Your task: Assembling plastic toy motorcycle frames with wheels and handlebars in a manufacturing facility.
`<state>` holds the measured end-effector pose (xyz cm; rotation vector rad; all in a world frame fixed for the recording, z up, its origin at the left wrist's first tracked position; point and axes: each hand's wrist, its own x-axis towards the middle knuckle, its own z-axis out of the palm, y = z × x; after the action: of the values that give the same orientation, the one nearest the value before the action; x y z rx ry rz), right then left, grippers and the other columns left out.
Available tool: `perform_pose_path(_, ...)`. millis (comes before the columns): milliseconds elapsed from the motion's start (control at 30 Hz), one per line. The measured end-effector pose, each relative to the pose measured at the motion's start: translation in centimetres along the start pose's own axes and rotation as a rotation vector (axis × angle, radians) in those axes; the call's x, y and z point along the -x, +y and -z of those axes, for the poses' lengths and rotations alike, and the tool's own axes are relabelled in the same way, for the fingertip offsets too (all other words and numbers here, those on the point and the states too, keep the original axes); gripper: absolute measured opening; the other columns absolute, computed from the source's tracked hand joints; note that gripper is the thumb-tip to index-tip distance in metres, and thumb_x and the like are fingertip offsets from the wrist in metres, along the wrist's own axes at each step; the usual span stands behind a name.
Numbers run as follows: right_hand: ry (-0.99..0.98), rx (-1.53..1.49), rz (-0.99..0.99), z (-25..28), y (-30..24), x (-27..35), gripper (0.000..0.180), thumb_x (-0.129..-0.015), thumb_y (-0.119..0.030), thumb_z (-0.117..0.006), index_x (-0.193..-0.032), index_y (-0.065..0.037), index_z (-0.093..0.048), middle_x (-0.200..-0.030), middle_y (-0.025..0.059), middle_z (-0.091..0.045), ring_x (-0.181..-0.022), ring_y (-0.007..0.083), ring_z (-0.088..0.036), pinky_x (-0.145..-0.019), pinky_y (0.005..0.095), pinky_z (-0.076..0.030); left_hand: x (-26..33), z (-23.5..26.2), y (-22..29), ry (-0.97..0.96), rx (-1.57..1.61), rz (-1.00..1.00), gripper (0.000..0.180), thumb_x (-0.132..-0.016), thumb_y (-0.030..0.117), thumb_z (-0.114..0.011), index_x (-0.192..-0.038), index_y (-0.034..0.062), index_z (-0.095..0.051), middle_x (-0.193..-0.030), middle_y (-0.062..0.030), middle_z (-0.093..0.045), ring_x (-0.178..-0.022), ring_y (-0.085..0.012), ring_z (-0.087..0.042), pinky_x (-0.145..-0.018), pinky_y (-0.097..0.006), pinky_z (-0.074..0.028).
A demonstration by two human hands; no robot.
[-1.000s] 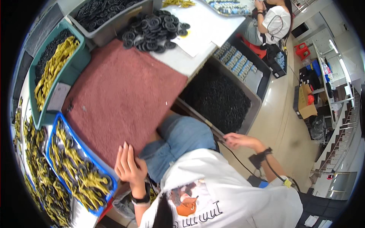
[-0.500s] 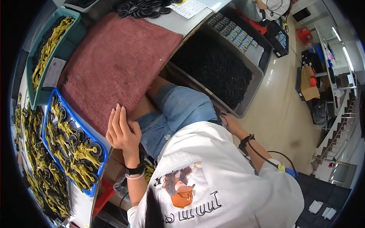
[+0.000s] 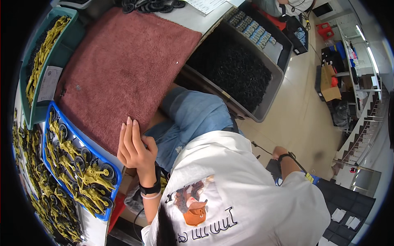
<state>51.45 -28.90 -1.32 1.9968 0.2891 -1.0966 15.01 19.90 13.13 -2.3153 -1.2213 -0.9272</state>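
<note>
My left hand (image 3: 136, 145) lies flat with straight fingers on the near edge of a dark red cloth (image 3: 131, 69) that covers the worktable. Nothing is in that hand, and a black band circles its wrist. Out to my right side, away from the table, my right hand (image 3: 279, 151) hangs over the floor, small and blurred. A black cable (image 3: 261, 148) runs up to it; whether the fingers hold it is hidden. Left of my left hand stands a blue tray (image 3: 116, 180) of yellow toy motorcycles (image 3: 92, 176) with black wheels.
A green bin (image 3: 30, 112) of yellow and black parts stands at far left. More yellow toy motorcycles (image 3: 45, 192) lie beyond the tray. Black wheels (image 3: 156, 5) are heaped behind the cloth. Right of the table sits a grey bin (image 3: 266, 112) of black parts.
My right hand has moved from beside my hip outward to the right and slightly down. My left hand stays on the cloth's edge. The whole view has shifted a little.
</note>
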Motion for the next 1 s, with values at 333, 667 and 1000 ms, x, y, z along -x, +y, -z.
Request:
perform_pose_path(333, 0.353, -0.127, 0.426, 6.0, 3.5, -5.5, 0.023, -0.087, -0.023, -0.058, -0.089, -0.003, -0.069, -0.087, 0.0150, -0.069, -0.086, 0.0278, -0.066, -0.075, 0.0419, -0.051, -0.8, -0.3, 0.3, -0.010, -0.013, 0.006, 0.031, -0.083, 0.009, -0.048, -0.106, 0.0094, -0.069, -0.110, -0.0004, -0.070, -0.101, -0.0171, -0.066, -0.082, -0.026, -0.040)
perform_pose_path(667, 0.971, -0.798, 0.500, 39.3, -14.9, -3.7, 0.090, -0.065, -0.057, -0.078, -0.139, -0.020, -0.043, -0.144, 0.0184, -0.036, -0.134, 0.0352, -0.034, -0.102, 0.0573, -0.031, -0.3, -0.4, 0.4, -0.020, -0.046, -0.021, 0.033, -0.085, 0.012, -0.046, -0.110, 0.0044, -0.065, -0.109, -0.0072, -0.069, -0.101, -0.0255, -0.066, -0.088, -0.033, -0.042)
perform_pose_path(1000, 0.896, -0.728, 0.503, 39.0, -17.2, -4.2, 0.083, -0.067, -0.052, -0.078, -0.137, -0.022, -0.044, -0.140, 0.0169, -0.033, -0.135, 0.0367, -0.024, -0.089, 0.0648, -0.035, 0.5, -0.6, 0.6, -0.031, -0.108, 0.036, 0.032, -0.089, 0.021, -0.042, -0.108, 0.0026, -0.061, -0.110, -0.0139, -0.066, -0.101, -0.0304, -0.063, -0.089, -0.038, -0.040)
